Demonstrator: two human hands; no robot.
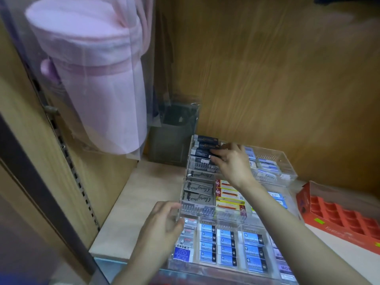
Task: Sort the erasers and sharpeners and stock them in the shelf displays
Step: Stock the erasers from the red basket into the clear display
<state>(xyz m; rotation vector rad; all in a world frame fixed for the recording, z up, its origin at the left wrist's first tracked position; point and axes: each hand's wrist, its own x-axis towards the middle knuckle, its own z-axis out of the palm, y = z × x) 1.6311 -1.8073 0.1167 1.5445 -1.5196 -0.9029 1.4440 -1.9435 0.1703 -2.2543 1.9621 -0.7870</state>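
1. The right hand (232, 163) reaches to the back tier of the display (287, 161), at 12 o'clock from the person. Its thumb and fingertips are drawn narrow on a dark eraser (216, 152), though blur hides how firm the pinch is.
2. The dark eraser sits at 10 o'clock from the right palm. It is at the near end of the dark row (205, 144) in the back tier's left lane, and appears to touch that row.
3. Its long axis runs 9 to 3 o'clock, across the lane, matching the row. I judge the coming move to be a short push toward 10 o'clock and a flat drop, with no turning.
4. The left hand (162, 225) is at 7 o'clock from the right one, well apart from the dark row. Its fingers are loosely curled, with the tips touching the front-left corner of the middle tier, and it holds nothing. The right hand is far nearer.
5. Grey erasers (199, 188) fill the lane between the two hands. Blue erasers (226, 243) fill the front tier at 6 o'clock.
6. A red box (339, 214) lies at 3 o'clock, beside the display. A pink pouch (82, 75) hangs at 10 o'clock, well apart.
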